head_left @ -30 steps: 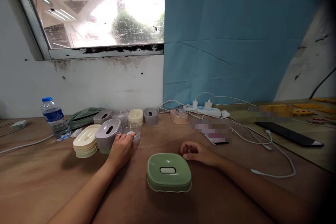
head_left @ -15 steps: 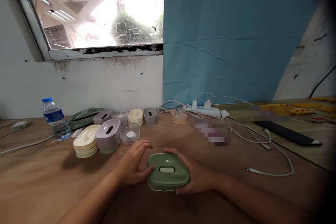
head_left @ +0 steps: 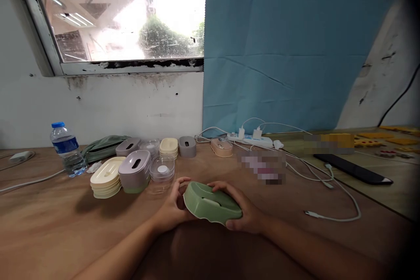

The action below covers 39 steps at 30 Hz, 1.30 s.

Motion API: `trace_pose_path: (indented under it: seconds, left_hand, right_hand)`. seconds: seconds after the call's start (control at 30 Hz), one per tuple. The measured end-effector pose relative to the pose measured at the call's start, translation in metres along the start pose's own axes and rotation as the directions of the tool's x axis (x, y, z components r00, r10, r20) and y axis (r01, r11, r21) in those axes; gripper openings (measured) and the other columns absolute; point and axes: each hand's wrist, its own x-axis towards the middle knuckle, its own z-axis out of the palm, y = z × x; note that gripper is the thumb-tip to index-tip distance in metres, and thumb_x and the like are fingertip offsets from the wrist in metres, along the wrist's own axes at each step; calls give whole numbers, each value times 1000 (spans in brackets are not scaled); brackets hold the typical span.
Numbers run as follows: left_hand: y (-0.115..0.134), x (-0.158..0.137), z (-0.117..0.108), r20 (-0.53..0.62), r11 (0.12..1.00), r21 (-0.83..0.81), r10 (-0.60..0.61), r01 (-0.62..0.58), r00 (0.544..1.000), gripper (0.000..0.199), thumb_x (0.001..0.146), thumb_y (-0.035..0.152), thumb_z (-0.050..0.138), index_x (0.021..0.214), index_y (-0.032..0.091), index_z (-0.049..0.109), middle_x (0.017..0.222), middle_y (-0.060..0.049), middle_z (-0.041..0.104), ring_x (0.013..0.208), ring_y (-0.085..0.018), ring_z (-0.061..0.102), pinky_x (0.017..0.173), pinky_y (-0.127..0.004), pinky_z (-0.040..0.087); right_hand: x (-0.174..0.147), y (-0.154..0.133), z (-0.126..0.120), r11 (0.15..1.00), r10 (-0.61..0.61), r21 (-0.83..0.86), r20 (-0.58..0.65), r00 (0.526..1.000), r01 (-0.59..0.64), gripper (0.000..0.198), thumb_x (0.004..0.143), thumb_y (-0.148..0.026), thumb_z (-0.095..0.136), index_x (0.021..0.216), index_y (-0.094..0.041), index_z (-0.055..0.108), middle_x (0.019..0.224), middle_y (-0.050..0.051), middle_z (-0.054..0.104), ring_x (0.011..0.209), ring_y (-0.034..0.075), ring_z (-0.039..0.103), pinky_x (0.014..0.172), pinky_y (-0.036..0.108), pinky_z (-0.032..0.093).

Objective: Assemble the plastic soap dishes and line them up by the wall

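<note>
A green plastic box (head_left: 211, 204), rounded at the corners and with a pale oval inset in its top, is tilted above the table in front of me. My right hand (head_left: 244, 210) grips its right end, thumb at the front edge and fingers over the far side. At the left end my left hand (head_left: 179, 201) is closed against the box with curled fingers, partly hidden behind it. Nearest beyond my left hand stand clear plastic containers (head_left: 162, 169), a stack of cream lids (head_left: 105, 178) and lilac boxes (head_left: 134, 170) with dark oval slots.
A water bottle (head_left: 68, 151) and a green pouch (head_left: 105, 148) stand at the back left. Along the wall are a grey box (head_left: 187, 147), a peach box (head_left: 221, 147) and a power strip (head_left: 251, 140). White cables (head_left: 334, 218) and a black flat object (head_left: 352, 169) lie to the right.
The green box has been lifted and tilted, its left end raised and its front wall now showing. My left hand has closed in on its left end; my right hand keeps its grip.
</note>
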Motion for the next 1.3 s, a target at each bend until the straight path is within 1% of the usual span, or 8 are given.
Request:
trace_pose_path:
  seconds: [0.2,0.4,0.53,0.7,1.03,1.1,1.2,1.3]
  left_hand:
    - [-2,-1,-4,66,945,-303,-111,126,992,102,47,27,81,122,27,11,108,-9,54,95,-23,57,84,-41,41]
    - [-1,2,-6,48,853,-477,-213,210,976,88,51,19,79,121,19,25,105,-10,56,94,-22,57,86,-37,40]
    - [-2,3,-8,52,851,-491,-186,187,981,84,49,12,79,120,19,35,112,-12,54,101,-23,54,86,-34,40]
    - [-4,4,-7,35,859,-493,-140,139,990,77,47,12,80,115,18,45,121,-11,48,110,-26,46,90,-33,38]
    - [2,3,-4,87,851,-492,-160,182,983,71,50,16,79,114,14,50,114,-12,55,105,-26,51,90,-34,39]
    - [0,2,-7,90,852,-490,-162,185,983,71,49,14,79,114,15,50,114,-12,55,104,-26,52,88,-34,40]
    - [-2,2,-11,46,845,-510,-157,158,987,72,48,10,79,114,16,50,116,-11,53,105,-25,51,87,-32,41]
    - [-4,3,-15,19,824,-545,-173,155,985,67,54,9,76,114,17,48,114,-11,53,105,-24,51,86,-32,41]
  right_hand:
    - [0,2,0,979,-51,-198,-23,998,46,60,58,-41,69,107,-23,39,123,11,36,112,29,39,91,39,35]
    - [0,6,-2,925,-119,-369,-64,991,87,64,56,-36,72,109,-23,37,123,12,34,118,30,33,93,41,32]
    - [0,9,-2,941,-146,-318,-64,987,118,64,57,-35,71,110,-23,36,125,12,34,119,30,32,93,43,33]
    - [0,8,-3,980,-130,-159,-66,989,118,59,60,-40,68,107,-23,37,125,13,34,118,30,34,93,43,33]
    - [-1,10,-7,997,-71,23,-34,997,71,54,62,-44,68,103,-23,39,128,13,32,117,28,36,93,41,33]
    - [-3,15,-8,994,-51,90,-91,995,59,52,64,-50,64,102,-24,41,128,12,34,118,28,36,92,40,34]
    - [1,25,-15,991,12,130,-268,963,24,47,69,-58,54,101,-26,41,127,9,39,116,26,40,90,38,37]
    - [26,33,-28,986,70,-106,-440,895,-130,43,71,-58,50,96,-23,46,119,8,48,108,24,47,88,36,39]
